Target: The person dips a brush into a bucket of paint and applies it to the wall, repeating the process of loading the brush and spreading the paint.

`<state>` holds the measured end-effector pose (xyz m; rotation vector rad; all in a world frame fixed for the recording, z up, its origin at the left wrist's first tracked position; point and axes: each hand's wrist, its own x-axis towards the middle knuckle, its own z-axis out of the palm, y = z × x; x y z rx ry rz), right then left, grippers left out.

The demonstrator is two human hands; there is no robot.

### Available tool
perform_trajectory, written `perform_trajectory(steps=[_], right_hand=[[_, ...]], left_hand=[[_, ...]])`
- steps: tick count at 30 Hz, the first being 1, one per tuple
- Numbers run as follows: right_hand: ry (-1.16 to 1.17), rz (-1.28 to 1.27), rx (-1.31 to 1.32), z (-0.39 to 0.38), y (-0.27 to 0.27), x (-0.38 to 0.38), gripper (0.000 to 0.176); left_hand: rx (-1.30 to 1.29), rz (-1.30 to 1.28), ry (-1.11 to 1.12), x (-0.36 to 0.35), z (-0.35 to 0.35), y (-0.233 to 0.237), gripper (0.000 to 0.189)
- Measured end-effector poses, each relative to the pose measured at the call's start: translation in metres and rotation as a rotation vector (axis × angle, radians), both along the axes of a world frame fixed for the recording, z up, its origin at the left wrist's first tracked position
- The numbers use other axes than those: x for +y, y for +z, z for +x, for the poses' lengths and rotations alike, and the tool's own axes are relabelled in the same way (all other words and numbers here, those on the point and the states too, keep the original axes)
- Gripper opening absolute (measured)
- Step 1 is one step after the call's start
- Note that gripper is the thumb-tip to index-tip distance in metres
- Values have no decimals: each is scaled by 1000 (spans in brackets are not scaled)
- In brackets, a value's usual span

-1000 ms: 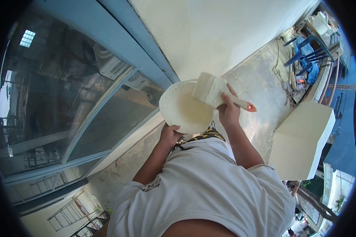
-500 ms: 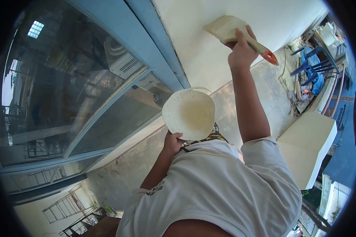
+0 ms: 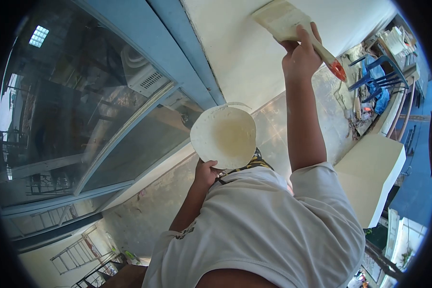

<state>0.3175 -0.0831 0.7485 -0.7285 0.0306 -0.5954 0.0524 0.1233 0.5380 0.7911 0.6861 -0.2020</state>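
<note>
A wide paintbrush (image 3: 285, 21) with a pale handle and a red-orange end is gripped in my right hand (image 3: 303, 55). Its bristles press toward the off-white wall (image 3: 225, 38) at the top of the view. Low in front of my waist, my left hand (image 3: 207, 174) is closed on the rim of a round whitish bucket (image 3: 206, 129). Pale paint or a cream-coloured residue shows inside the bucket, and its outer side is mostly hidden below the rim.
A blue-framed glass window (image 3: 129, 158) stands to the left of the wall. At the right are a blue plastic chair (image 3: 381, 77), assorted clutter and a cream-coloured ledge (image 3: 369, 177). A ladder (image 3: 77, 254) shows at the lower left, beyond the grey floor (image 3: 144, 221).
The paintbrush in my right hand has moved up and slightly right along the wall. The bucket in my left hand has shifted a little left in view.
</note>
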Motion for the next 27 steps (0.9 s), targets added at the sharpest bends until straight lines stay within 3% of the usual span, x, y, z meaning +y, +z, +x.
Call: perform_trajectory(steps=[2, 7, 9, 11, 12, 14, 17, 20, 22, 24, 27], right_hand=[[-42, -31, 54, -9, -13, -11, 48], [28, -28, 343, -7, -123, 5, 48], [51, -2, 318, 10, -113, 21, 47], [69, -2, 232, 12, -59, 22, 45], [-45, -213, 94, 11, -45, 17, 45], [52, 18, 38, -4, -9, 5, 46], [-53, -32, 73, -9, -47, -3, 47], [-11, -65, 366, -14, -121, 7, 49], [-37, -50, 414, 5, -147, 23, 50], [-117, -104, 291, 20, -103, 40, 51], [6, 16, 83, 9, -10, 21, 49]], left_hand=[[-16, -45, -15, 2, 1, 2, 64], [8, 20, -6, -2, 3, 6, 63], [24, 25, -2, -4, 6, 14, 62], [7, 19, -13, -1, 7, 7, 63], [-8, -2, -13, 0, 6, 4, 63], [-8, -20, -26, 2, 6, 5, 64], [-14, -31, -12, 1, 3, 3, 64], [-16, -24, 23, 1, 1, 6, 64], [-6, -29, 26, -4, 1, 10, 64], [-17, -38, 37, -3, 3, 15, 64], [-31, 5, 52, -3, 2, 12, 58]])
